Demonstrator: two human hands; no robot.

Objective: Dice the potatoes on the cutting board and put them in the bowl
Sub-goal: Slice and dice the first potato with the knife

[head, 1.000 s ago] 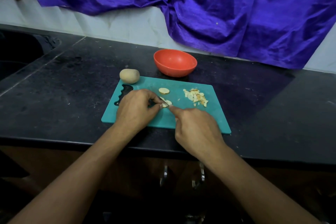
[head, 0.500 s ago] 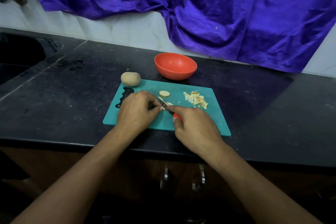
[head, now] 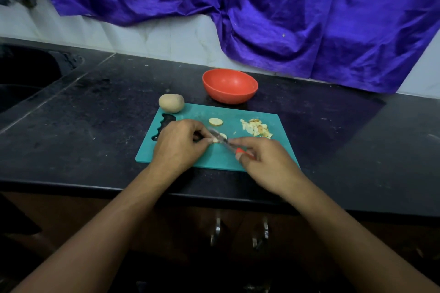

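Potato slice [head: 222, 136] sits on the teal cutting board [head: 214, 159], pinched in the grip of the left hand [head: 177, 145]; the right hand [head: 269, 162] has its grip tight round the knife [head: 228, 145].

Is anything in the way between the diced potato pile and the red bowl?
Nothing visible. Only bare teal cutting board and black counter lie between the diced potato pile and the red bowl beyond the board's far edge. The whole potato sits off to the left, clear of that path.
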